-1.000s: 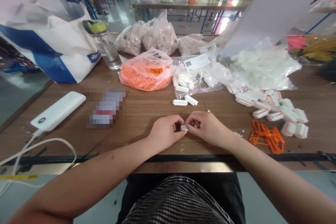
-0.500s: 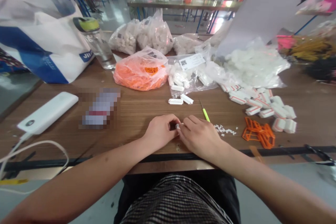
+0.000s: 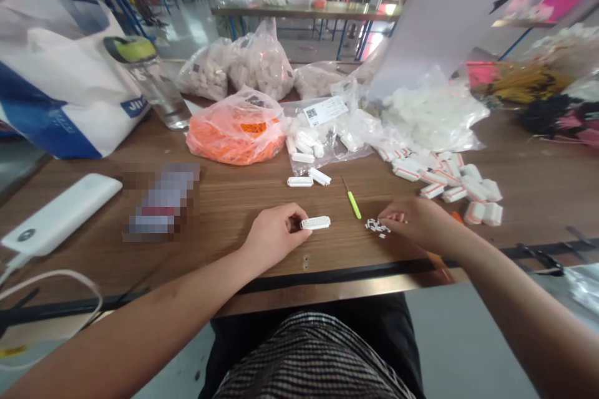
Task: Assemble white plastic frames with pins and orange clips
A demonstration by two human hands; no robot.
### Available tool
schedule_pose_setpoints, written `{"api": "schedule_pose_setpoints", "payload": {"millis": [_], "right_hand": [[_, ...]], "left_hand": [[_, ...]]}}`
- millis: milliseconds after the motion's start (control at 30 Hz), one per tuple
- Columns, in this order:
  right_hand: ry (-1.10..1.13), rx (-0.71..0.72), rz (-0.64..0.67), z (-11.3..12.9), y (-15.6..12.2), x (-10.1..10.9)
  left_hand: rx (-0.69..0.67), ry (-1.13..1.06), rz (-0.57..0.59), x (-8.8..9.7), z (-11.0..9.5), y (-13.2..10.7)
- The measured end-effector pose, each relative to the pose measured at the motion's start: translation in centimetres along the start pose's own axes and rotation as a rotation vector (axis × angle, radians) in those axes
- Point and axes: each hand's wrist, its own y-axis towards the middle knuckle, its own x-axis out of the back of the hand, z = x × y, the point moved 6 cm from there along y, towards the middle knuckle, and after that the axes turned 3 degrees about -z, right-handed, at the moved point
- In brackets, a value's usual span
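Observation:
My left hand point(image 3: 276, 234) rests on the wooden table point(image 3: 234, 199) with its fingers on the end of a ribbed white plastic strip point(image 3: 315, 222). Most of the strip sticks out to the right of those fingers. Several tiny white plastic bits point(image 3: 377, 227) lie scattered under the fingertips of my right hand point(image 3: 414, 221), which reaches over them from the right. A thin pick with a yellow-green handle point(image 3: 354, 204) lies on the table between my hands, touching neither.
Two white plastic pieces point(image 3: 306, 179) lie beyond my hands, below a clear bag of white parts point(image 3: 309, 137). An orange-filled bag point(image 3: 234, 131) stands to its left. Orange-striped white blocks point(image 3: 449, 184) are heaped right. A white power bank point(image 3: 60, 215) with its cable lies left.
My hands have parted. The right hand moved right, away from the strip, to the tiny white bits. The left hand keeps the strip, now seen whole. The view has shifted slightly.

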Motion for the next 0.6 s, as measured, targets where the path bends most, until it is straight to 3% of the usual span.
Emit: {"api": "schedule_pose_setpoints", "payload": {"millis": [167,300,367,600], "right_hand": [[-0.279,0.171,0.008,2.3,0.4,0.0],[-0.286,0.251,0.041,2.2,0.5,0.2],[-0.235,0.215,0.025,1.5,0.4,0.5],[-0.024,-0.144,-0.045,-0.8,-0.3,0.3]], "left_hand": [[0.011,0.005,-0.005,0.0,0.2,0.0],[0.021,0.007,0.001,-0.1,0.3,0.1],[0.021,0.006,0.000,-0.1,0.3,0.1],[-0.002,0.008,-0.006,0.0,0.4,0.2]]}}
